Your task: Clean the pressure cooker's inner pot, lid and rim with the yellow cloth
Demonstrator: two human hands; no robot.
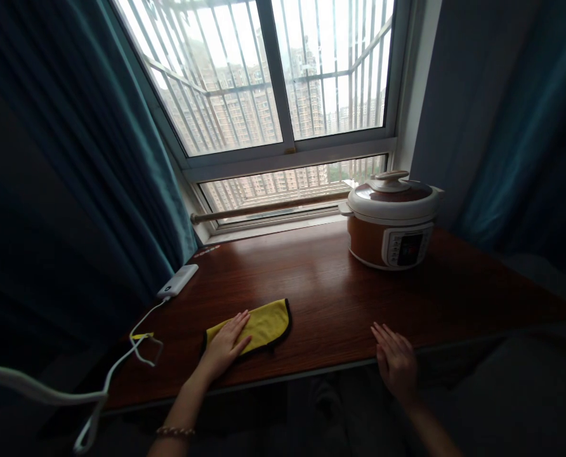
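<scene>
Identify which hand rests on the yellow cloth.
The left hand, the one with the bracelet; the right hand is apart from the cloth, by the front edge of the table.

Bare left hand (224, 346), twisted brownish bracelet (175, 431) further up

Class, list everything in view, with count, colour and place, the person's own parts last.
table: one, reddish brown, below the window
cloth: one, yellow, black-edged, on the table
cooker: one, white and brown, table's right
device: one, white, table's left
cable: count unclear, white, far left
tie: one, yellow, on the cable
curtains: two, blue, flanking the window
window: one, grey-framed, behind the table
rod: one, brown, across the lower window
bars: many, pale, outside
buildings: several, brownish, outside
bracelet: one, pale brown, left arm
left hand: one, bare, on the cloth
right hand: one, bare, table's front edge
</scene>
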